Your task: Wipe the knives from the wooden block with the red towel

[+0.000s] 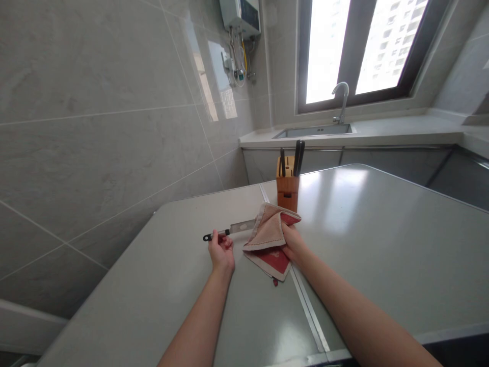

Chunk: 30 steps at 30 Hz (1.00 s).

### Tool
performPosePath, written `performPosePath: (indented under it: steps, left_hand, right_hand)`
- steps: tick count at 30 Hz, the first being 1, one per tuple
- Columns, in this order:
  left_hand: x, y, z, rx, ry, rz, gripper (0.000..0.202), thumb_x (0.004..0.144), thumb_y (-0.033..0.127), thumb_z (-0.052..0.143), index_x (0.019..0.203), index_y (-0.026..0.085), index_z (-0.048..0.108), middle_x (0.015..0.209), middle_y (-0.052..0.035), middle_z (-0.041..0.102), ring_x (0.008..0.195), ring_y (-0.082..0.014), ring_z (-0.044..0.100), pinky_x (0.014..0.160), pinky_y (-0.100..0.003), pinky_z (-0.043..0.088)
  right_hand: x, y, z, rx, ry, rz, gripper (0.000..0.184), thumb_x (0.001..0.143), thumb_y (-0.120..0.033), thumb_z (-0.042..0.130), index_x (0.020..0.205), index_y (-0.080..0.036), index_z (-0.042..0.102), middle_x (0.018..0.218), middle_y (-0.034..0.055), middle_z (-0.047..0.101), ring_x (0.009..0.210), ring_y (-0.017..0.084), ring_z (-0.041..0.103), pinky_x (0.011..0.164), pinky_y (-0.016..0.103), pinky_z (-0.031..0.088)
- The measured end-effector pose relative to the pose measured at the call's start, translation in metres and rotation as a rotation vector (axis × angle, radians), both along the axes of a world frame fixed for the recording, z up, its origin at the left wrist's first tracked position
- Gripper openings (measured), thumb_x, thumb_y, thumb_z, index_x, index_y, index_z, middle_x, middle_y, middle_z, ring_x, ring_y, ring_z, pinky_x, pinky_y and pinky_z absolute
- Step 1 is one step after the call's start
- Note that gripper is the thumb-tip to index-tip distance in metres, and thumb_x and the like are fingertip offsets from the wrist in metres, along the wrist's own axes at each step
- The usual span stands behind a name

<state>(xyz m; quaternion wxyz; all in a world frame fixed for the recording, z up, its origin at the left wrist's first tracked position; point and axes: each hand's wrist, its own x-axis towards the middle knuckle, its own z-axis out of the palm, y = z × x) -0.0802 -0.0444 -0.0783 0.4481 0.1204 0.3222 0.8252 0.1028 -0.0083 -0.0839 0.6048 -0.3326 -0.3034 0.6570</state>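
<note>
My left hand (221, 251) is closed around the black handle of a knife (242, 226), whose blade points to the right. A red and beige cloth (267, 232) covers the far part of the blade, so the tip is hidden. In my right hand (292, 242) the cloth is gripped from its right side, folded over the knife, with a lower corner hanging down. Just behind the cloth stands a wooden knife block (287, 196) with several black-handled tools upright in its slots.
The pale table (183, 300) has a metal seam (309, 306) running across it. Beyond it a counter holds a sink (317, 131) and a faucet (344, 99) below a window. A tiled wall (114, 137) rises at the left, with a water heater (241, 18) mounted farther back.
</note>
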Motion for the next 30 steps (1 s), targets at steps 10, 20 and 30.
performPosePath:
  steps: [10,20,30]
  left_hand:
    - [-0.007,0.002,-0.004,0.018,-0.112,-0.070,0.027,0.070,0.034,0.065,0.060,0.015,0.048,0.049,0.0051,0.041,0.040,-0.0033,0.035,0.042,-0.018,0.027]
    - [0.006,-0.001,-0.002,0.059,-0.092,-0.311,0.022,0.070,0.029,0.067,0.064,0.014,0.053,0.055,0.0026,0.047,0.044,-0.0036,0.039,0.044,-0.018,0.032]
    - [0.017,-0.008,0.006,0.032,0.056,-0.443,0.020,0.066,0.024,0.071,0.074,0.016,0.054,0.062,0.0014,0.056,0.052,-0.0066,0.050,0.052,-0.019,0.040]
  right_hand:
    - [0.001,0.001,0.006,-0.027,0.095,-0.047,0.030,0.059,-0.038,0.073,0.076,-0.020,0.057,0.075,0.0032,0.069,0.074,0.021,0.064,0.069,0.033,0.053]
    - [-0.003,-0.003,-0.004,0.100,-0.164,0.062,0.023,0.063,-0.036,0.069,0.078,-0.019,0.064,0.078,0.0044,0.070,0.075,0.021,0.064,0.068,0.031,0.051]
    - [-0.001,-0.006,-0.003,0.159,-0.286,0.015,0.023,0.063,-0.032,0.069,0.083,-0.020,0.067,0.091,0.0045,0.069,0.085,0.021,0.062,0.080,0.033,0.048]
